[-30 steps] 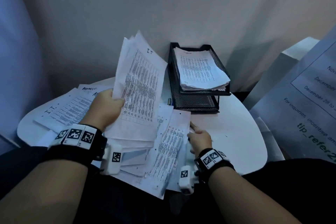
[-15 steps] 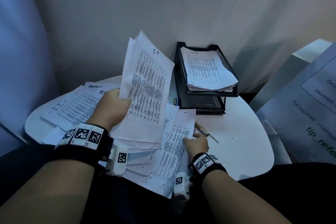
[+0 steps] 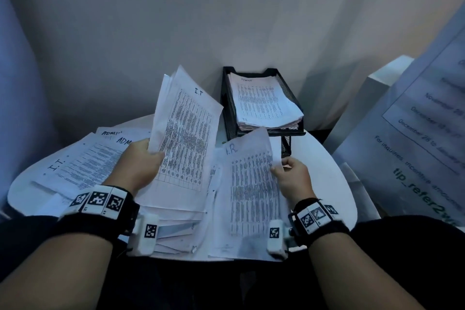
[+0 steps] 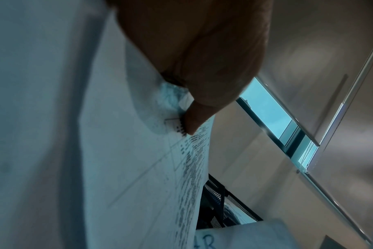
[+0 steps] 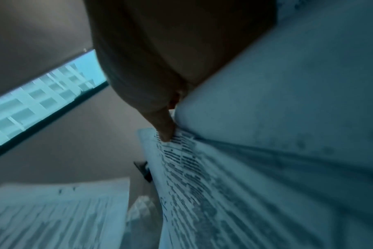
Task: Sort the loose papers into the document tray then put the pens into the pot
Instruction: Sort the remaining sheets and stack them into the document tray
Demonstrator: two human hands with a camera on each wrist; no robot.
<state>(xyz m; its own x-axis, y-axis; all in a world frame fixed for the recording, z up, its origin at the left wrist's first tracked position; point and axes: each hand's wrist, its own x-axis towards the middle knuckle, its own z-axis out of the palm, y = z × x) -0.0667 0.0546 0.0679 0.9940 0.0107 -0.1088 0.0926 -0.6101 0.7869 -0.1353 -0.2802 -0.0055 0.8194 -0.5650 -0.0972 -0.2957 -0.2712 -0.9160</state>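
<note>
My left hand grips a sheaf of printed papers headed "I.T", held upright over the table; its thumb presses the sheet's edge. My right hand pinches the right edge of a sheet headed "H.R" and holds it lifted; the thumb lies on the print. A black mesh document tray stands at the back against the wall, with a stack of papers in its top tier. More loose papers marked "I.T" and "ADMIN" lie at the left. No pen or pot shows.
The round white table has a bare patch at the right. A large printed notice leans at the far right beside a white box. The wall stands close behind the tray. Further sheets lie piled under my hands.
My right hand has taken hold of the "H.R" sheet and lifted it off the pile. The pen seen on the table half a second ago is now hidden behind that sheet. The left hand's sheaf stays up.
</note>
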